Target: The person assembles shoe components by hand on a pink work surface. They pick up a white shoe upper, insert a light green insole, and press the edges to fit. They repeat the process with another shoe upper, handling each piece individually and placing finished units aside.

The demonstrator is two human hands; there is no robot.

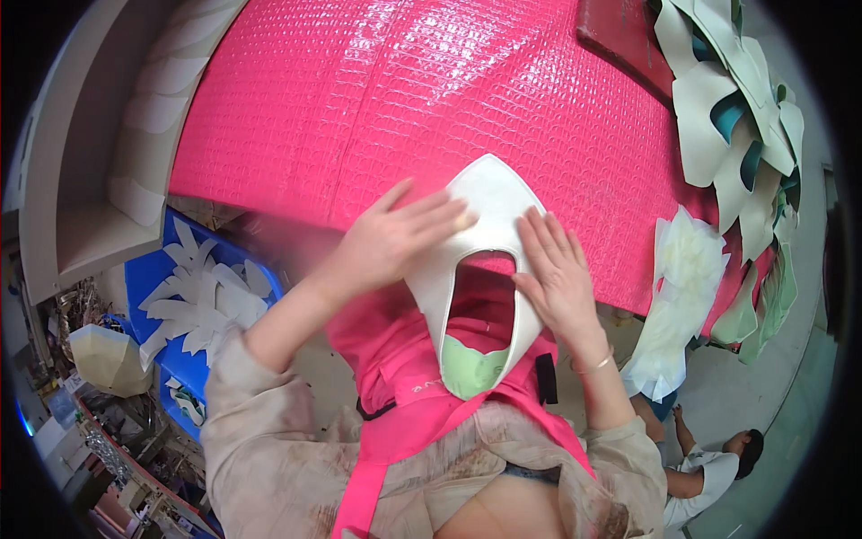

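Observation:
A white shoe upper point(489, 202), pointed at the far end, lies over the near edge of the pink table. It has a long opening in its middle, and its pale green lining point(471, 366) shows at the near end, against my pink apron. My left hand point(400, 232) rests on the upper's left side with its fingers stretched out, slightly blurred. Flat against the right side, beside the opening, lies my right hand point(558, 274) with fingers extended. Neither hand is closed round anything.
The table has a glossy pink cover point(431, 99). Stacked white uppers point(732, 117) hang at its right edge beside a dark red board point(624, 40); pale sheets point(678, 292) lie nearer. A blue bin point(153, 269) holds white pieces at left, below a grey shelf point(67, 153). A person point(714, 476) is at lower right.

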